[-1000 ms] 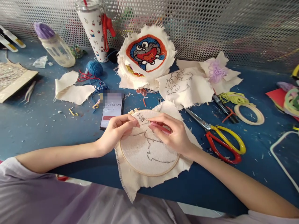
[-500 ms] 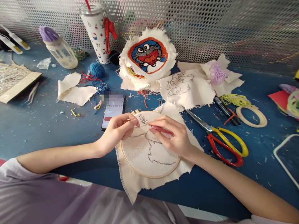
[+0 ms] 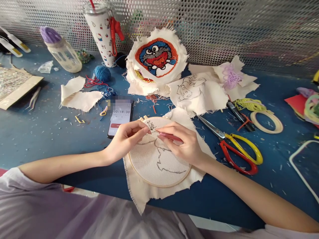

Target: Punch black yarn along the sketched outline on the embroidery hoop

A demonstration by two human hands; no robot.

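An embroidery hoop (image 3: 161,186) with cream cloth (image 3: 144,162) stretched in it lies flat on the table, dark outlines drawn on the cloth. My right hand (image 3: 185,141) grips the reddish handle of a punch needle (image 3: 172,136), its thin metal shaft pointing left over the upper part of the hoop. Facing it, my left hand (image 3: 127,137) is closed in a pinch right by the needle's tip. Whatever lies between those fingertips is too small to make out. A small dark patch of stitches or thread (image 3: 151,125) shows just above the tip.
Left of the hoop lies a phone (image 3: 120,116) showing a timer. Red-and-yellow scissors (image 3: 224,136) lie to the right, near a small wooden ring (image 3: 266,121). Behind are a finished embroidery (image 3: 157,58), a tall tumbler (image 3: 99,36) and a blue yarn ball (image 3: 102,73).
My left fingertips have shifted slightly right, closer to the needle's tip. The right hand keeps its grip on the punch needle. The whole view has moved a little.
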